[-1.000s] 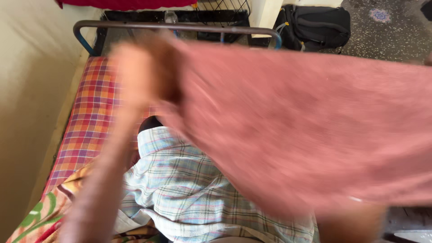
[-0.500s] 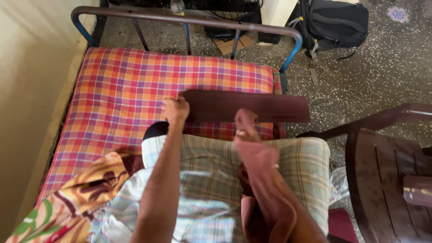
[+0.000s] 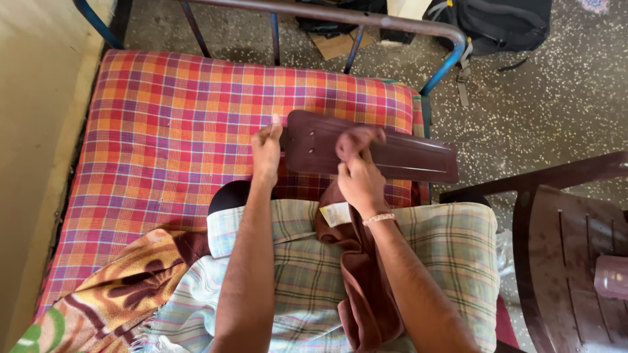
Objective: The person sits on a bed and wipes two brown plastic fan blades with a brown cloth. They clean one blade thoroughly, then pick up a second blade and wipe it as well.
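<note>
Right hand [image 3: 358, 180], centre of frame, is closed in a fist around the bunched top of a reddish-brown towel-like cloth [image 3: 366, 287] with a pale sewn-in label, pressing that wad against a dark brown flat plastic board [image 3: 392, 151] with small holes. Left hand [image 3: 266, 149], just left of it, is curled shut with the thumb up, pinching the board's left end and steadying it. The board lies across the middle of the frame on an orange, red and purple checked mattress cover [image 3: 183, 131], its right end sticking past the bed edge. The rest of the cloth hangs down from the fist over a pale green and white checked garment [image 3: 445, 261] spread in the lower centre. Judging by this, the wiping looks underway: only the board's centre is under the cloth, and the long right stretch and far left end look untouched. Lower left, a brown and yellow floral blanket [image 3: 111, 294]. Upper frame, a metal bed rail [image 3: 366, 18] and black backpack [image 3: 497, 23] on the speckled floor. Right edge, a dark brown plastic chair [image 3: 562, 255].
</note>
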